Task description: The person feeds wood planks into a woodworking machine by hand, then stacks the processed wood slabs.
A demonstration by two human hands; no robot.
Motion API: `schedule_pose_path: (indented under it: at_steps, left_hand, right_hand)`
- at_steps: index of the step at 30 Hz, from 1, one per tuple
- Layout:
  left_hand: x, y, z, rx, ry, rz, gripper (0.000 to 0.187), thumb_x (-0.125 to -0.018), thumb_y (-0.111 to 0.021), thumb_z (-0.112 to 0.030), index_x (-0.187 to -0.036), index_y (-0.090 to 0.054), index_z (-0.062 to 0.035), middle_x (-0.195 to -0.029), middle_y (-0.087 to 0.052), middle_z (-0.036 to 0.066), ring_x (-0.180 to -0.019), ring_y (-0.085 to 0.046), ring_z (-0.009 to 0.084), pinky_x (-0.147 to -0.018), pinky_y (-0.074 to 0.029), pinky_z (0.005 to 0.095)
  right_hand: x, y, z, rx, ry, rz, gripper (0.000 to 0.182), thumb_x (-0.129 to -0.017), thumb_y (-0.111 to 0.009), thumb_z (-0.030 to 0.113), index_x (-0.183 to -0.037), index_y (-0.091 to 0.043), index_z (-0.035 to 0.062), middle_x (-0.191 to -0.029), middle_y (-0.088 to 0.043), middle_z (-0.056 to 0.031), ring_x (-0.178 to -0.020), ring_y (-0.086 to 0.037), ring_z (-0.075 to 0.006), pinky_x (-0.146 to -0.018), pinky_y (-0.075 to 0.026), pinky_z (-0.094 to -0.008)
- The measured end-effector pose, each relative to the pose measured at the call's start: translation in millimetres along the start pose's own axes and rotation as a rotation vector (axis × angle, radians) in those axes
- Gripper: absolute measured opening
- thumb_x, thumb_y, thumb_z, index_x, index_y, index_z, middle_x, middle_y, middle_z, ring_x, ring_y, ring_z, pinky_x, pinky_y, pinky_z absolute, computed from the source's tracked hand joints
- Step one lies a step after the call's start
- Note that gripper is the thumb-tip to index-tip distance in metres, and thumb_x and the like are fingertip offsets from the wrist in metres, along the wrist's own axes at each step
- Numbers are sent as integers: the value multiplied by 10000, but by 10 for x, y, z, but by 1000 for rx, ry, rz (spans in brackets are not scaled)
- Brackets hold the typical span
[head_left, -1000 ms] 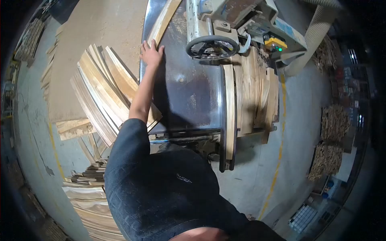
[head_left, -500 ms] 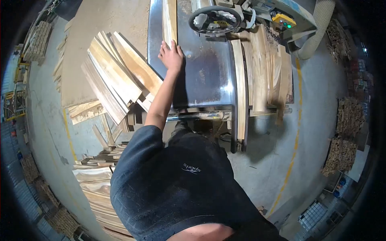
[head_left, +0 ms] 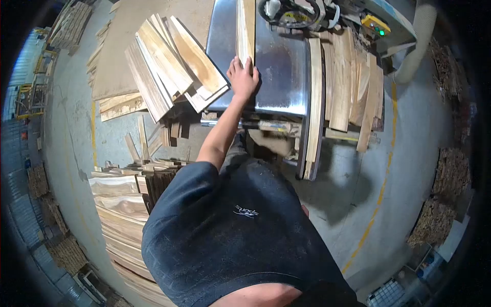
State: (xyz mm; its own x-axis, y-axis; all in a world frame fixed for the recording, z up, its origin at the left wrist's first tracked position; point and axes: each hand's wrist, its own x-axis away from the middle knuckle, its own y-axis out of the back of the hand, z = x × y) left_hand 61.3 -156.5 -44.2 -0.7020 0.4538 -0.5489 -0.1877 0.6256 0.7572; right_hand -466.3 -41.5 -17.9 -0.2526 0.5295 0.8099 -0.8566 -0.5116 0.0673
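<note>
My left hand [head_left: 243, 79] lies over the near end of a long, narrow wooden board [head_left: 246, 30], its fingers on and around the end. The board lies lengthwise on the dark metal machine table [head_left: 281, 77], and its far end runs out of view. Of my right hand [head_left: 305, 210], only a small patch of skin shows beside the shirt, with the fingers hidden. Several loose boards [head_left: 163, 59] are piled just left of my left hand.
A handwheel [head_left: 289, 13] and a yellow control box [head_left: 376, 24] are at the machine's top right. More boards [head_left: 340, 82] lie along its right side. A tall stack of planks [head_left: 120, 204] stands at lower left. A pale hose [head_left: 411, 61] runs down at right.
The view has shifted, so the machine appears further right and higher. My left hand is nearer the table's front edge, still on the board's end. A bit of skin now shows beside the shirt.
</note>
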Motion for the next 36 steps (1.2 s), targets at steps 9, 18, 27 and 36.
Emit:
schedule_pose_path:
  at_steps: [9, 18, 27, 36]
  left_hand:
    - [-109, 425, -353, -44, -17, 80, 468, -794, -606, -279, -1201, -596, -46, -1219, -543, 292, -1166, -500, 424, -964, -415, 508]
    - [-75, 251, -287, -13, -28, 144, 523, -799, -595, -320, -1261, -531, -83, -1268, -461, 299, -1213, -415, 456, -992, -358, 549]
    - [-133, 261, -287, 11, -9, 157, 528, -794, -586, -309, -1251, -539, -49, -1275, -448, 300, -1220, -404, 458, -1002, -349, 553]
    - [-125, 220, -232, 33, 15, 182, 565, -796, -581, -326, -1284, -522, -47, -1307, -429, 311, -1255, -367, 459, -1012, -324, 567]
  right_hand:
    - [131, 114, 48, 14, -21, 38, 414, -977, -504, 333, -1251, -576, 31, -1182, -634, -110, -1080, -595, -216, -985, -417, -343]
    - [194, 109, 146, 22, -49, 58, 432, -980, -495, 348, -1262, -571, 30, -1198, -628, -108, -1092, -588, -215, -995, -407, -340]
    - [80, 124, 366, 67, -73, 121, 451, -982, -487, 364, -1273, -566, 29, -1213, -621, -105, -1104, -581, -215, -1006, -398, -337]
    - [20, 109, 544, 138, -79, 187, 469, -984, -478, 380, -1284, -561, 29, -1229, -615, -103, -1117, -574, -214, -1016, -388, -334]
